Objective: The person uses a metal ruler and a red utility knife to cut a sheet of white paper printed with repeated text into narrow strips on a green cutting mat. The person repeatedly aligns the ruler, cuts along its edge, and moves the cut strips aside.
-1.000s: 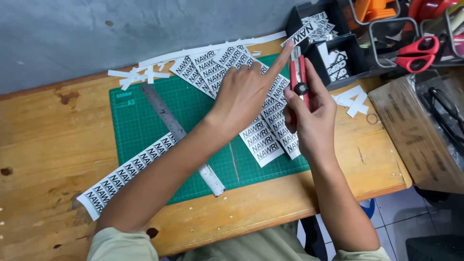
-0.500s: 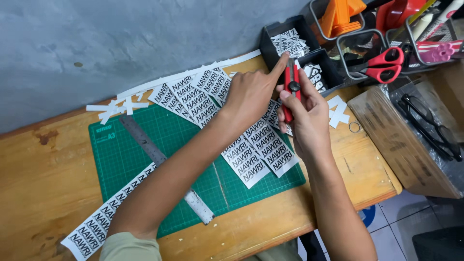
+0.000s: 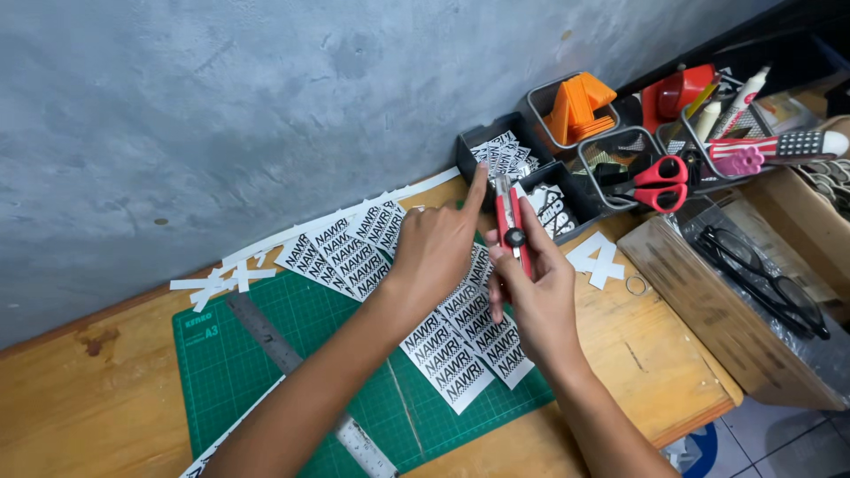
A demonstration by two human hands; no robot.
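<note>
Gripping a slim red utility knife (image 3: 512,232) in the right hand (image 3: 538,296), grip pinching its handle, left hand (image 3: 436,252) pressing printed white paper strips (image 3: 460,341) onto the green cutting mat (image 3: 257,367) on the wooden tabletop (image 3: 71,416), forefinger outstretched.

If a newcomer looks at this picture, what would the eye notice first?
Probably the red utility knife held upright in the right hand, at the centre. Beside it, the left hand presses black-and-white printed sticker sheets onto a green cutting mat. Red-handled scissors lie in a wire basket at upper right.
</note>
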